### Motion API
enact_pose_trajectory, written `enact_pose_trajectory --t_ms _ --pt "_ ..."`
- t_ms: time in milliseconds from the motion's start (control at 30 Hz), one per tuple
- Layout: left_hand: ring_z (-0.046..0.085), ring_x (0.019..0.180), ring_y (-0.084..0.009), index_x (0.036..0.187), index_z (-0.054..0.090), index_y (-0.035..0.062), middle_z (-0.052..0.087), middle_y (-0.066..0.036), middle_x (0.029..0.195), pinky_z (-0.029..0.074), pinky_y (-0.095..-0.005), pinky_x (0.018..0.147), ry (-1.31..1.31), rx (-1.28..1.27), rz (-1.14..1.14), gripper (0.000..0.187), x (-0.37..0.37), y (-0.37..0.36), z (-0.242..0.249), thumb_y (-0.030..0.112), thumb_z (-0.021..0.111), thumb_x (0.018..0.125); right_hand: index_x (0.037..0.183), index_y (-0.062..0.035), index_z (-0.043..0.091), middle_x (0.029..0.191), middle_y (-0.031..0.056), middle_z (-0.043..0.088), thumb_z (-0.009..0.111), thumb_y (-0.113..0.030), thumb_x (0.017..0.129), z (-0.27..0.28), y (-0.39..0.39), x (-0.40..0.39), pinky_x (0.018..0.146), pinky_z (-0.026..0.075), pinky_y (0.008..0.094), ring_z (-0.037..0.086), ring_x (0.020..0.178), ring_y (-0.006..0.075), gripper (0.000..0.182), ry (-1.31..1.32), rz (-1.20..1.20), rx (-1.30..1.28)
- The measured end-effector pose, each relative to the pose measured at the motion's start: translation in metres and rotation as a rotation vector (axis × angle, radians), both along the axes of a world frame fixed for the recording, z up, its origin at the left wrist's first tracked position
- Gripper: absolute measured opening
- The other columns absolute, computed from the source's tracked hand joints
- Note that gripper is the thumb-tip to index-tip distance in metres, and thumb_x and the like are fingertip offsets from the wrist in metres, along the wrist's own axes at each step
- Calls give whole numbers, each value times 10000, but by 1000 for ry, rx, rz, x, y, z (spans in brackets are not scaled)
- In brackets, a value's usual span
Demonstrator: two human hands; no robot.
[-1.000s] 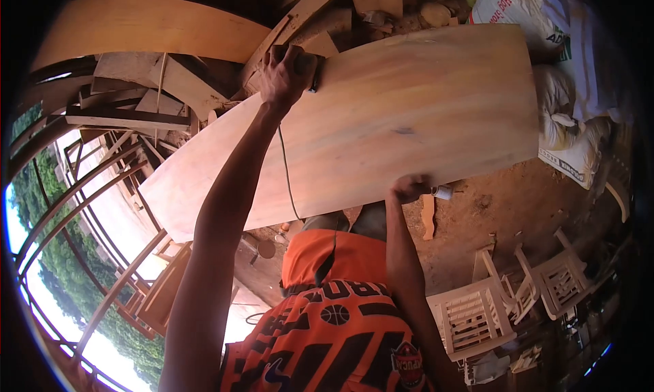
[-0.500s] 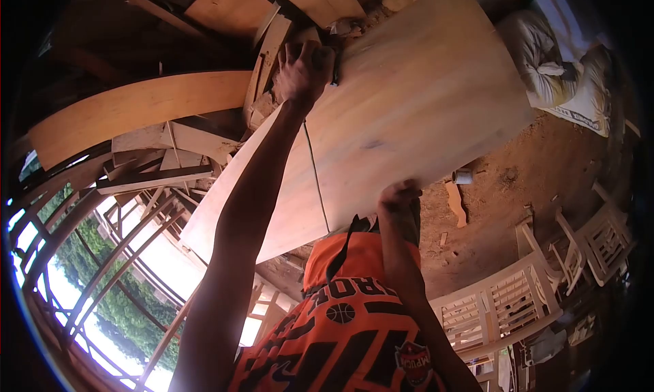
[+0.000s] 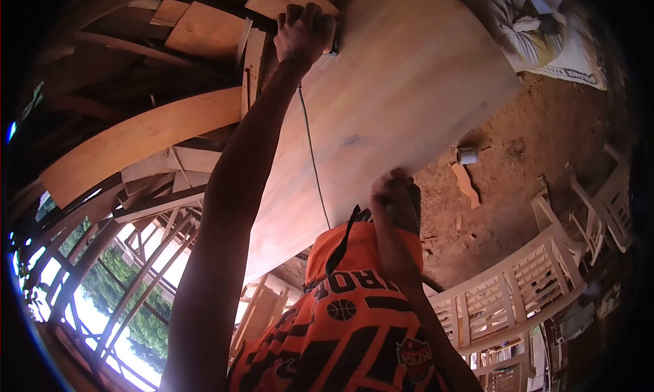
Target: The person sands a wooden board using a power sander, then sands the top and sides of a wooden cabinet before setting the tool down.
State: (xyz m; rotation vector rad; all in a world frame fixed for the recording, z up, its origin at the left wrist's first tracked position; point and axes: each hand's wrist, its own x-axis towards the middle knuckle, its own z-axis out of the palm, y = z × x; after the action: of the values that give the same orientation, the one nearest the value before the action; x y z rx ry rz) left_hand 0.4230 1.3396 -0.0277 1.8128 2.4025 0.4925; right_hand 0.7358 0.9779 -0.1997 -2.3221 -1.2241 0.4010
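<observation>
Left hand (image 3: 303,34) hugs our tool (image 3: 334,44); right hand (image 3: 393,187) curls at our board's (image 3: 409,78) six o'clock, grip unclear. Stiff, heavy-looking: hold edges.

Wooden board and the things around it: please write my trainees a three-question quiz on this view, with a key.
1. Which of the person's hands grips the dark tool?
A) neither
B) left
C) right
2. True or false: the can sits on top of the board.
3. Fill the gap: a thin ____ runs across the board.
Key: 1. B, the left hand. 2. False; the can is on the ground. 3. Cord.
</observation>
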Motion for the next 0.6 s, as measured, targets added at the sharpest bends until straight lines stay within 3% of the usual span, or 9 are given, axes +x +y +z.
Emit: enact_pose_trajectory --t_ms 433,467,600 --pt "662 1087 -441 1130 685 234 661 -135 1197 598 -560 830 78 -4 -35 279 -43 -68 9 364 779 902 1473 89 400 1192 297 626 498 -473 1094 -3 2 -3 805 602 499 677 962 451 685 101 -13 47" --pt "661 1090 -438 1133 685 228 657 -135 1192 596 -559 840 90 -52 5 281 -45 -77 13 370 777 908 1471 103 395 1229 320 611 499 -460 1095 1 3 -4 821 603 517 675 990 472 685 147 -65 -126" --pt "654 1091 -429 1143 684 209 654 -139 1169 591 -552 861 87 -70 54 301 -59 -116 18 357 788 902 1464 130 385 1301 375 573 513 -466 1090 -33 -13 5 872 598 549 659 1061 509 715 3 78 -1"
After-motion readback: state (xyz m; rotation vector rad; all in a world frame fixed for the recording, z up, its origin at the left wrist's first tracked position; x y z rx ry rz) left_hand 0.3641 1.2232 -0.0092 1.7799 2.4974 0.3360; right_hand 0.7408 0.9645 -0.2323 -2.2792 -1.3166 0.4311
